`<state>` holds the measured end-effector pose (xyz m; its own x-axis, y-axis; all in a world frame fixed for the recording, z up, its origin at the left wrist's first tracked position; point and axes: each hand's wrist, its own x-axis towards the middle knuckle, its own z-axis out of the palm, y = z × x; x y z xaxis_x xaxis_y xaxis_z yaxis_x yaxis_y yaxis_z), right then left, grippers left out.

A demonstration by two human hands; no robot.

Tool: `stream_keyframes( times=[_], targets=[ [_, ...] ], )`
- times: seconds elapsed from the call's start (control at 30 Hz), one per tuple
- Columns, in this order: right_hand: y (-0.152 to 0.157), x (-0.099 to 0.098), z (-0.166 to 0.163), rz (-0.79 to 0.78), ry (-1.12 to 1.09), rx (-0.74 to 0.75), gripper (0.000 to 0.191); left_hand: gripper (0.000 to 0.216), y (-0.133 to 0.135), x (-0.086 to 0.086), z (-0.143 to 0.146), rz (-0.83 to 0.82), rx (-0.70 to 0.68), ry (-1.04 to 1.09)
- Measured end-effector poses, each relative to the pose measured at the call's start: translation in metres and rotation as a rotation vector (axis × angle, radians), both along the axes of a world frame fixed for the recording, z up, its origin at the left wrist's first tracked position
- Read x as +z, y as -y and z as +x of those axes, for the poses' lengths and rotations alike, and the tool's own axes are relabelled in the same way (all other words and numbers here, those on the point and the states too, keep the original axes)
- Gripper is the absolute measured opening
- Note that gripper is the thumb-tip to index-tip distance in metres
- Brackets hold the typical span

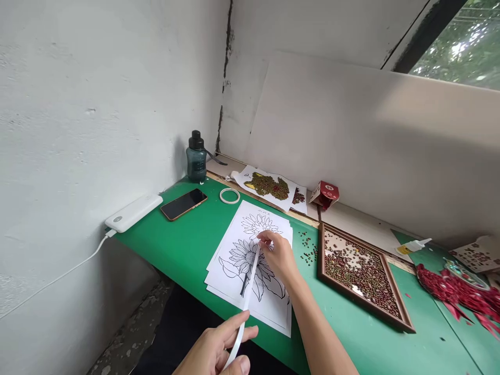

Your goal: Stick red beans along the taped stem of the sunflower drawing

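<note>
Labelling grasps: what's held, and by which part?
A white strip: right hand pinches its far end; its near part crosses the left hand, grip there unclear.

A plain white strip (252,278) runs between the left hand (211,346) and right hand (276,254), over white paper (222,246) patterned with black-outlined sunflowers (242,255). Beneath the hands, the tabletop (183,242) is green; to their right, a brown frame (395,285) borders mottled dark-red and green beans (363,281).
</note>
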<state>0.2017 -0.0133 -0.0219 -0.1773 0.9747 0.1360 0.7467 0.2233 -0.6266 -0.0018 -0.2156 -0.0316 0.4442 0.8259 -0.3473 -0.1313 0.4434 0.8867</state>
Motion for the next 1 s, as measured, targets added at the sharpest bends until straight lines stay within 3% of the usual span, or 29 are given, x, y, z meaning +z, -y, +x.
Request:
stream_keyframes(
  times=[0.4, 0.77, 1.0],
  targets=[
    [0.0, -0.005, -0.006, 0.026, 0.02, 0.022, 0.013, 0.081, -0.007, 0.041, -0.014, -0.044, 0.083, -0.075],
    [0.001, -0.007, -0.007, 0.054, 0.052, 0.068, 0.016, 0.087, -0.004, 0.021, -0.012, -0.108, 0.077, -0.034],
    [0.002, -0.009, -0.008, 0.085, 0.066, 0.076, 0.02, 0.089, -0.004, 0.025, -0.013, -0.126, 0.075, -0.056]
  ],
)
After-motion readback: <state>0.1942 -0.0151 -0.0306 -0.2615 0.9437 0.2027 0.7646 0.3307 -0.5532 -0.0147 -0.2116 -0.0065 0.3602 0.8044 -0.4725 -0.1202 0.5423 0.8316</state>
